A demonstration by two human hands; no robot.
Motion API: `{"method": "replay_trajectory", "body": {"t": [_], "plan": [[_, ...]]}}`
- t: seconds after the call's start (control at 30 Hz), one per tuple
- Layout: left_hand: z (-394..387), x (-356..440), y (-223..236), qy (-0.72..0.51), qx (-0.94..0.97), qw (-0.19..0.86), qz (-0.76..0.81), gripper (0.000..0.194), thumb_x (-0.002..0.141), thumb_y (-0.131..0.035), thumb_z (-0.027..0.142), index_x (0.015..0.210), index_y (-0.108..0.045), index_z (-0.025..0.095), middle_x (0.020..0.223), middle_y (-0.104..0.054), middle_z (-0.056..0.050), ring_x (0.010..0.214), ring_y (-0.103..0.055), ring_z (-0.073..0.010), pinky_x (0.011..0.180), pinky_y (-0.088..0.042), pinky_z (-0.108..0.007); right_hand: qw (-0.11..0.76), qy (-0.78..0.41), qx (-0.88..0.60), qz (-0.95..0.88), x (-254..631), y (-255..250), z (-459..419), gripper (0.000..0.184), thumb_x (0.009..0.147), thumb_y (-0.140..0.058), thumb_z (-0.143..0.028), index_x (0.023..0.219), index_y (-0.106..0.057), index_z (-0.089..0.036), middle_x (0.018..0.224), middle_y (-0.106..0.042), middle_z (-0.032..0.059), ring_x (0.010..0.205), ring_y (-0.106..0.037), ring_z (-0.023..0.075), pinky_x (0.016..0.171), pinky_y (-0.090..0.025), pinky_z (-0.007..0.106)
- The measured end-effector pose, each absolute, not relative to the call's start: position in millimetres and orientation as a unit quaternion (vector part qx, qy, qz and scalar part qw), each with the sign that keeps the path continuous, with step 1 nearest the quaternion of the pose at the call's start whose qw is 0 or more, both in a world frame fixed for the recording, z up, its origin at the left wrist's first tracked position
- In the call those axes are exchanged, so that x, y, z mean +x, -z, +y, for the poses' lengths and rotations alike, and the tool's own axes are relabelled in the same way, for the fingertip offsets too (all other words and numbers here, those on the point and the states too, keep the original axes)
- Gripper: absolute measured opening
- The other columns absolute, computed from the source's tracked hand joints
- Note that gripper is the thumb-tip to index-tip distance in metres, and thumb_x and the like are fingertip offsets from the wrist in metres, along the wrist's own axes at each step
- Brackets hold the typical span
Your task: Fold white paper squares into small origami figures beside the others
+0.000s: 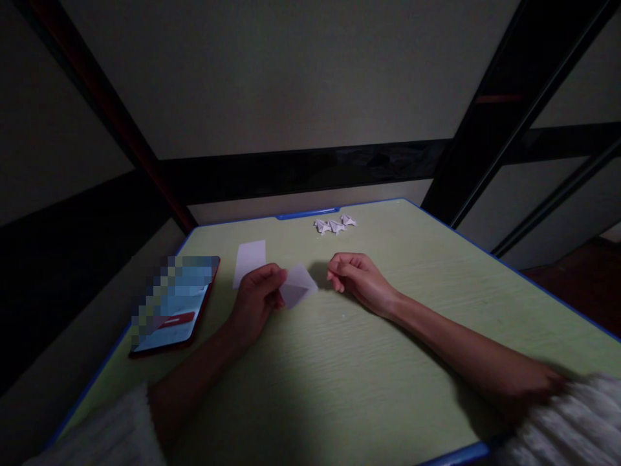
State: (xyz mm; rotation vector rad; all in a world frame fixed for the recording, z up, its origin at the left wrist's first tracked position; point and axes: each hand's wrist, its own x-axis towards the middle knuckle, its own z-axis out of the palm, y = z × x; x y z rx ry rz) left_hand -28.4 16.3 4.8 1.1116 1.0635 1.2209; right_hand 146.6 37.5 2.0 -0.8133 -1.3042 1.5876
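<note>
The left hand [258, 299] pinched a small white paper [297, 289] between thumb and fingertips, closed firmly enough that one end was covered; its free part stuck out toward the right hand [356, 278], raised over the table [412, 375], and blur left its fold lines hard to make out. The right hand was near the paper but apart from it, its fingers curled inward and the thumb lying close along them; how tightly they closed, and whether anything lay inside, I could not tell. Behind the left hand lay a white sheet [251, 257], its lower corner hidden by the knuckles. Farther back sat three folded figures [336, 225], two of them close together, too small for their creases to be read. At the left lay a device [182, 333], much of its screen lost under coarse blocks. Both sleeves [104, 430] were cut off by the frame, as was the table's near edge.
</note>
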Motion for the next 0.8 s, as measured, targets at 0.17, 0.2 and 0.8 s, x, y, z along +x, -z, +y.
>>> {"method": "replay_trajectory", "body": {"t": [0.17, 0.2, 0.8], "plan": [[11.1, -20.6, -1.6, -0.469, 0.559, 0.500, 0.466, 0.023, 0.062, -0.056, 0.029, 0.047, -0.046, 0.015, 0.037, -0.043, 0.006, 0.035, -0.036, -0.0047, 0.036, -0.027, -0.017, 0.345, -0.630, -0.313, -0.622, 141.1, -3.0, 29.0, 0.024, 0.068, -0.055, -0.030, 0.052, -0.050, -0.013, 0.044, -0.046, -0.0045, 0.040, -0.037, 0.0041, 0.042, -0.024, 0.020], [10.4, -19.5, -1.9, -0.467, 0.569, 0.489, 0.467, 0.023, 0.062, -0.056, 0.030, 0.047, -0.046, 0.015, 0.036, -0.043, 0.006, 0.035, -0.036, -0.0047, 0.036, -0.027, -0.017, 0.338, -0.629, -0.317, -0.624, 140.8, -2.9, 28.4, 0.024, 0.068, -0.056, -0.030, 0.052, -0.050, -0.013, 0.043, -0.046, -0.0049, 0.040, -0.036, 0.0041, 0.042, -0.023, 0.020], [12.3, -19.4, -3.1, -0.484, 0.570, 0.424, 0.510, 0.025, 0.066, -0.052, 0.027, 0.046, -0.044, 0.016, 0.034, -0.044, 0.007, 0.033, -0.036, -0.0040, 0.036, -0.028, -0.016, 0.360, -0.640, -0.301, -0.608, 140.9, 2.6, 30.3, 0.022, 0.057, -0.067, -0.022, 0.068, -0.050, -0.012, 0.053, -0.045, -0.0063, 0.045, -0.036, 0.0035, 0.043, -0.023, 0.019]]}}
